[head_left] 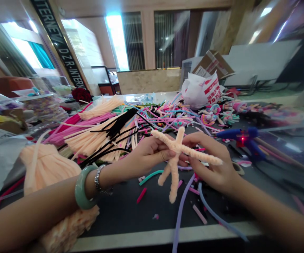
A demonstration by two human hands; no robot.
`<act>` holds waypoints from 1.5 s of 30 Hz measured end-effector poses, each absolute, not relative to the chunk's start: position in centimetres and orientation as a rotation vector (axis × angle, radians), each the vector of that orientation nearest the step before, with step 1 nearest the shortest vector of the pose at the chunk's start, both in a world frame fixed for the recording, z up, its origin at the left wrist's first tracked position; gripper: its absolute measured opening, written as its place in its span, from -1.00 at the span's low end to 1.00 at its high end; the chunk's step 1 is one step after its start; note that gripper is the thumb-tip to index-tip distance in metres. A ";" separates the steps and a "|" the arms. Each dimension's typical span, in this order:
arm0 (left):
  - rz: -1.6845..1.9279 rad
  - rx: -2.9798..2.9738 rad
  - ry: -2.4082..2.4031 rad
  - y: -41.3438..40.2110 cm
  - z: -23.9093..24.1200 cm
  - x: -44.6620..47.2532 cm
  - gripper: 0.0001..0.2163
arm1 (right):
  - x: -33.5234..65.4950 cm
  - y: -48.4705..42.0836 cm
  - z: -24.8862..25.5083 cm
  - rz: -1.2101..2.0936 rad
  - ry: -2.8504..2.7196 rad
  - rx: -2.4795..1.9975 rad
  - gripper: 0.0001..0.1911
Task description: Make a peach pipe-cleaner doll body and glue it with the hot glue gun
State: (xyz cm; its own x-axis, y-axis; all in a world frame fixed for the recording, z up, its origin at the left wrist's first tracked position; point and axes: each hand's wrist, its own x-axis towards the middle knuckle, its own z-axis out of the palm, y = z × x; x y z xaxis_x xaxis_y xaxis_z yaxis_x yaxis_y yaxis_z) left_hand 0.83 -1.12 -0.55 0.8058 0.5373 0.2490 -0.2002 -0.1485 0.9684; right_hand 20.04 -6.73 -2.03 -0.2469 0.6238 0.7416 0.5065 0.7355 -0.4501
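A peach pipe-cleaner figure (177, 149), with a short head stub, two arms held out and two legs hanging down, is held up above the table in front of me. My left hand (152, 151) pinches its body between thumb and fingers from the left. From the other side my right hand (212, 158) grips it too, with fingers curled behind the figure's long arm; those fingertips are partly hidden. Below the hands lie a lilac pipe cleaner (182, 211), a teal piece (150, 176) and a short red piece (141, 195).
A blue glue gun (238, 133) with a red light lies at the right. Bundles of peach pipe cleaners (94, 140) and a large peach bundle (49, 165) are at the left. Behind are a white plastic bag (202, 89) and several finished colourful figures (215, 114).
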 end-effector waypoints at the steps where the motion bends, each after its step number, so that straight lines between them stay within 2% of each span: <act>1: 0.694 1.632 0.307 -1.2 -0.5 0.8 -0.89 | 19.9 -6.9 -1.9 0.222 -1.894 -0.848 -0.68; 7: 0.820 1.765 0.444 -1.1 -0.6 1.0 -0.90 | 18.4 -7.1 -1.9 0.577 -1.631 -0.935 -0.81; 17: 0.871 1.798 0.460 -1.0 -0.9 1.1 -0.91 | 18.7 -7.0 -1.8 0.683 -1.467 -1.026 -0.95; 23: 0.874 1.561 0.430 -1.0 -1.2 1.5 -0.88 | 18.5 -6.6 -2.1 0.670 -1.414 -0.980 -0.93; 28: 0.805 1.420 0.433 -1.3 -1.3 1.5 -0.85 | 18.7 -6.2 -2.1 0.747 -1.496 -0.956 -0.72; 30: 0.808 1.369 0.416 -1.5 -1.2 1.6 -0.85 | 18.8 -6.1 -2.0 0.752 -1.578 -0.992 -0.79; 32: 0.818 1.306 0.413 -1.7 -0.9 1.6 -0.85 | 19.0 -6.2 -1.9 0.683 -1.638 -1.043 -0.84; 36: 0.867 1.222 0.428 -1.8 -0.6 1.7 -0.86 | 19.1 -6.3 -2.0 0.391 -1.758 -1.139 -0.79; 41: 0.922 1.260 0.465 -1.1 -1.0 1.4 -0.87 | 20.4 -6.0 -1.5 0.089 -1.954 -1.187 -0.83; 45: 0.936 1.268 0.526 -0.5 -1.1 1.1 -0.85 | 23.7 -6.5 0.0 -0.077 -1.946 -1.532 -0.78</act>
